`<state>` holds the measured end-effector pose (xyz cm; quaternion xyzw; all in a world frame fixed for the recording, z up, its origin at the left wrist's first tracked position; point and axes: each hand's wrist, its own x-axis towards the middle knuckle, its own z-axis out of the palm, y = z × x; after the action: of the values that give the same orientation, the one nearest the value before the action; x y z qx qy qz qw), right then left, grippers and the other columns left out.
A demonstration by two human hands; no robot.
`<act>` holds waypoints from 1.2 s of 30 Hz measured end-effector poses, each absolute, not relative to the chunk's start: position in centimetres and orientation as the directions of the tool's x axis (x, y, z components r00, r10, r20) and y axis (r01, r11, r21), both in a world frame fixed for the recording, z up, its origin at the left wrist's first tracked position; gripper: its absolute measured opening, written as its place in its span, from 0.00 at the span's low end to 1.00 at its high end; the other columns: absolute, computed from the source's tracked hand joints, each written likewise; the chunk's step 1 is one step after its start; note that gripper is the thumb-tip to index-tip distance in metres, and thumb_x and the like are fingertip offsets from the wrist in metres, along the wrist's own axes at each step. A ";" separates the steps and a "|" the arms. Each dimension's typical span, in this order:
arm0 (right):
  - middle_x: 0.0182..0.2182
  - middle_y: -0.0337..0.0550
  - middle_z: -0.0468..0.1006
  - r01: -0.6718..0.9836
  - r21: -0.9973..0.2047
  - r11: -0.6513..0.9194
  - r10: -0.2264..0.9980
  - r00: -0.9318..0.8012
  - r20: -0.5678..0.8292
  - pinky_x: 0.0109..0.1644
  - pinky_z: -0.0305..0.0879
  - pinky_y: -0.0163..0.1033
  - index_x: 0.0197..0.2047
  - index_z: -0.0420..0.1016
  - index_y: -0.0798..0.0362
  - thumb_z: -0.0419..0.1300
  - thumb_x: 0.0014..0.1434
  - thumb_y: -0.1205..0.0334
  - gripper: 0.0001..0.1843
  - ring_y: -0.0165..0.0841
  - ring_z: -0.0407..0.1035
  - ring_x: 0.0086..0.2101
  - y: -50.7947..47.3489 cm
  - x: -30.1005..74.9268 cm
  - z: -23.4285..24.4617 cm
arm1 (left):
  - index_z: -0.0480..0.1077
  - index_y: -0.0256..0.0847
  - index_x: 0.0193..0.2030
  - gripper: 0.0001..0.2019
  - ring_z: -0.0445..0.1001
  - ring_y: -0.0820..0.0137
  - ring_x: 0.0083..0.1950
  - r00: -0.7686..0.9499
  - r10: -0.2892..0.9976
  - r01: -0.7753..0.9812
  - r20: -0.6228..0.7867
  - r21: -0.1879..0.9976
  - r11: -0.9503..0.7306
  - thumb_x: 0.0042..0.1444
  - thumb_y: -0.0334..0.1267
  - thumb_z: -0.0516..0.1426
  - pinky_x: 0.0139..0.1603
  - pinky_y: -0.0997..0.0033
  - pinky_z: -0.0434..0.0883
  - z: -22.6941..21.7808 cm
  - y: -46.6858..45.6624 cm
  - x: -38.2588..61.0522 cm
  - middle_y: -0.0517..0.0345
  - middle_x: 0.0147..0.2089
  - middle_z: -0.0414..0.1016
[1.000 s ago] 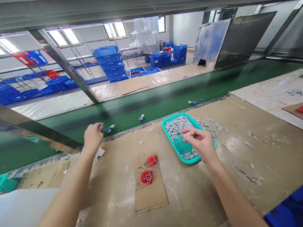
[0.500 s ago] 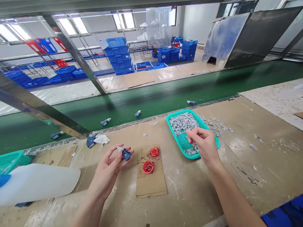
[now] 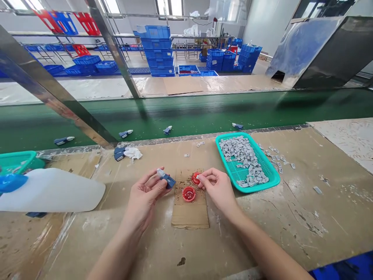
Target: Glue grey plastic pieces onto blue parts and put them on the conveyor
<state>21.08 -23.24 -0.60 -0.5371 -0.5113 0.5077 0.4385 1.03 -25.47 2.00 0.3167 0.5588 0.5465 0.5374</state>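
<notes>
Over a strip of cardboard (image 3: 190,212) at the middle of the desk (image 3: 262,229), the two hands are held close but not touching. A small blue part (image 3: 166,179) with a pale end is pinched in the left hand (image 3: 145,194) between thumb and fingertips, raised just above the desk. A small grey piece (image 3: 198,178) appears to be pinched by the right hand (image 3: 217,188) at its fingertips, directly over the farther of two red caps (image 3: 189,193); what the caps hold cannot be told for sure, though tiny dark bits are scattered around them. Several slips seem possible from here. Both grips are made with fingertips only on very small things, so either could be dropped, and a grey piece lost on the desk would be hard to tell from the loose ones (image 3: 276,159) already strewn beside the teal tray (image 3: 266,186). Because the right hand is so low over the caps, one could be knocked over or pushed off the cardboard and its contents spilled. If the two pieces are brought together at a slant, a poor fit or a jam could be caused. Well to the left, a white jug (image 3: 55,190) lies on its side, near enough that it might be nudged by the left forearm. Finished-looking blue parts (image 3: 126,133) rest on the green belt (image 3: 186,112) beyond the desk edge.
</notes>
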 end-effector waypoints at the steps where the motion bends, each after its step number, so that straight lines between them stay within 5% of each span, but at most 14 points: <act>1: 0.23 0.45 0.79 0.117 -0.989 -0.094 0.995 -0.023 -0.098 0.30 0.67 0.39 0.30 0.72 0.54 0.62 0.55 0.49 0.15 0.38 0.74 0.26 -23.1 21.0 -0.9 | 0.73 0.43 0.48 0.25 0.78 0.64 0.43 -0.223 0.941 -0.238 -0.254 0.950 0.200 0.39 0.39 0.69 0.39 0.69 0.77 1.8 -25.5 1.1 0.53 0.42 0.79; 8: 0.22 0.45 0.78 0.043 -0.987 -0.155 0.988 -0.015 -0.156 0.28 0.65 0.36 0.29 0.71 0.55 0.64 0.52 0.50 0.16 0.34 0.72 0.24 -22.7 21.1 -0.7 | 0.74 0.40 0.39 0.17 0.78 0.61 0.44 -0.202 0.960 -0.203 -0.192 0.967 0.150 0.39 0.36 0.68 0.46 0.65 0.75 1.3 -25.8 1.8 0.51 0.41 0.80; 15: 0.22 0.41 0.77 -0.203 -0.949 -0.242 0.950 -0.249 -0.189 0.23 0.56 0.31 0.30 0.71 0.55 0.65 0.53 0.50 0.16 0.28 0.67 0.22 -24.0 21.0 1.2 | 0.74 0.40 0.35 0.15 0.79 0.60 0.41 -0.179 0.969 -0.121 -0.173 0.981 0.153 0.39 0.38 0.68 0.45 0.62 0.75 1.6 -26.3 3.6 0.51 0.38 0.80; 27: 0.18 0.36 0.74 -0.114 -0.937 -0.329 0.890 -0.368 -0.268 0.21 0.56 0.30 0.30 0.62 0.52 0.65 0.49 0.46 0.21 0.27 0.65 0.18 -24.6 20.2 1.4 | 0.75 0.40 0.34 0.12 0.79 0.61 0.39 -0.154 0.972 -0.171 -0.177 0.974 0.151 0.40 0.34 0.68 0.41 0.65 0.77 1.7 -26.8 4.8 0.53 0.37 0.81; 32: 0.17 0.30 0.69 -0.087 -0.929 -0.360 0.863 -0.408 -0.297 0.19 0.53 0.28 0.37 0.58 0.50 0.63 0.50 0.43 0.24 0.27 0.61 0.18 -25.0 20.0 1.9 | 0.76 0.41 0.42 0.19 0.78 0.59 0.44 -0.099 0.981 -0.177 -0.165 0.973 0.146 0.39 0.33 0.68 0.44 0.64 0.77 2.1 -27.1 5.1 0.52 0.41 0.80; 36: 0.24 0.38 0.74 -0.062 -0.945 -0.320 0.877 -0.397 -0.271 0.22 0.56 0.30 0.39 0.61 0.51 0.57 0.57 0.44 0.19 0.30 0.67 0.24 -24.8 20.7 2.9 | 0.71 0.40 0.52 0.23 0.76 0.61 0.48 0.043 0.998 -0.006 -0.048 0.999 0.048 0.47 0.37 0.64 0.51 0.62 0.74 2.1 -25.2 4.0 0.50 0.47 0.78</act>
<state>20.68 -24.78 2.86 -0.4306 -0.4733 0.6889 0.3406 4.02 -25.22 2.12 0.4965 0.4994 0.4788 0.5242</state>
